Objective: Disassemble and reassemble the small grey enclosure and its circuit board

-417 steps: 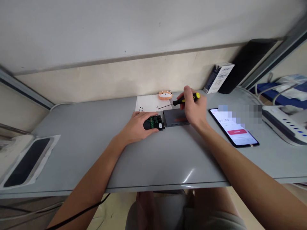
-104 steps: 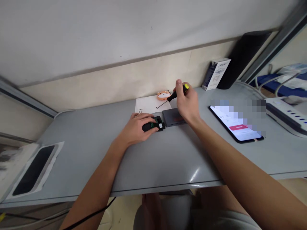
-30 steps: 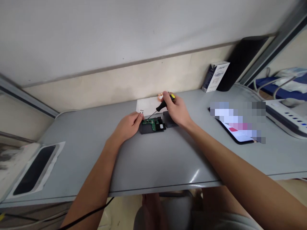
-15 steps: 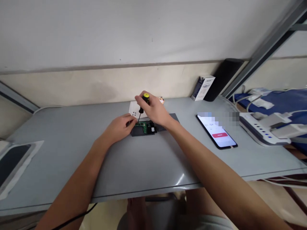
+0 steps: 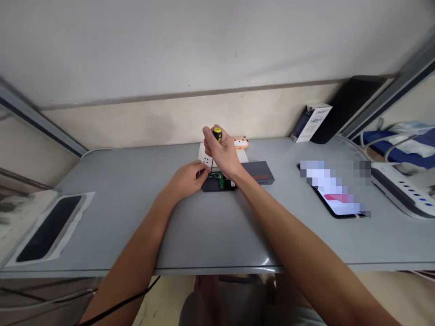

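My right hand (image 5: 227, 154) is wrapped round a screwdriver (image 5: 217, 132) with a black and yellow handle. It stands almost upright, its thin shaft reaching down to the upper left of a green circuit board (image 5: 221, 182). That board sits in a dark casing (image 5: 211, 185) lying flat on the table. Fingers of my left hand (image 5: 189, 179) are pinched together at the casing's upper left corner, close to the screwdriver tip; what they grip is hidden. Behind lies a white sheet (image 5: 201, 151) with several small dark screws (image 5: 206, 160) on it. A grey flat box (image 5: 261, 172) is beside my right wrist.
An orange animal-faced item (image 5: 241, 142) lies by the wall. To the right are a phone (image 5: 335, 192), a power strip (image 5: 404, 188), a carton (image 5: 311, 122) and a black cylinder (image 5: 350, 106). A dark flat panel on white wrapping (image 5: 50, 226) lies at left.
The view has turned left, so everything sits further right. The screwdriver looks more upright. More of the grey box and the orange item shows. Both hands keep their places at the board.
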Demonstrator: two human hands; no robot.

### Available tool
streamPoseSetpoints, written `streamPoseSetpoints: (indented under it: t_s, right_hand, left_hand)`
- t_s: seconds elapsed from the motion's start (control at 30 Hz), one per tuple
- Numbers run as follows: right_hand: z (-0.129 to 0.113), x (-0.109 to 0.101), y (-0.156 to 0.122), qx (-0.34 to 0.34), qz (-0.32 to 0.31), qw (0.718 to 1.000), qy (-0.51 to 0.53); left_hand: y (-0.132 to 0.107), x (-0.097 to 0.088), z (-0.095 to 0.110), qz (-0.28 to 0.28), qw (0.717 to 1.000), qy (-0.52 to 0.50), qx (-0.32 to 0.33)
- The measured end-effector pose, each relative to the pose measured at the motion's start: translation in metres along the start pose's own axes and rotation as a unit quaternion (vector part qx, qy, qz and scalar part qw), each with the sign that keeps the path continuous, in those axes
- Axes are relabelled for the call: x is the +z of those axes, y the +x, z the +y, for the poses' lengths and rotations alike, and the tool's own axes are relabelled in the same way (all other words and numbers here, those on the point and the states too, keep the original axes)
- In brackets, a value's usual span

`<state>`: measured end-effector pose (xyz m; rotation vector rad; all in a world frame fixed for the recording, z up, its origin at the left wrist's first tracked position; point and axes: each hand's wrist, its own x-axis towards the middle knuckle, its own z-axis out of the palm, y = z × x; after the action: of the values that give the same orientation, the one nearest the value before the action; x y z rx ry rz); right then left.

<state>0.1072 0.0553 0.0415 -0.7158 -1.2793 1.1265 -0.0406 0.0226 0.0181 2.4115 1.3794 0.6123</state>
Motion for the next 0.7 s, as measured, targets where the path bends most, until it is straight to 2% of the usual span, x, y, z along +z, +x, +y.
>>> streamPoseSetpoints:
  t_s: [0.2,0.33,0.43,0.6,0.7]
  right_hand:
    - [-0.008,-0.008,-0.008,0.011,-0.02,1.0,0.012]
    - [-0.01,-0.009,-0.009,0.008,0.019,0.999,0.049]
    - [-0.007,-0.011,-0.008,-0.005,0.046,0.998,0.035]
    - [-0.008,-0.017,-0.008,-0.004,0.0,0.998,0.065]
    - [-0.01,-0.018,-0.01,0.01,0.006,0.997,0.083]
  left_hand:
    - [-0.001,-0.001,0.002,0.01,1.0,0.003,0.009]
    - [-0.002,-0.001,0.002,0.011,1.0,-0.008,0.011]
    - [-0.001,0.001,0.002,0.012,1.0,-0.007,0.006]
    - [0.0,0.004,0.002,0.02,1.0,-0.012,0.011]
    - [0.0,0.005,0.003,0.02,1.0,-0.011,0.012]
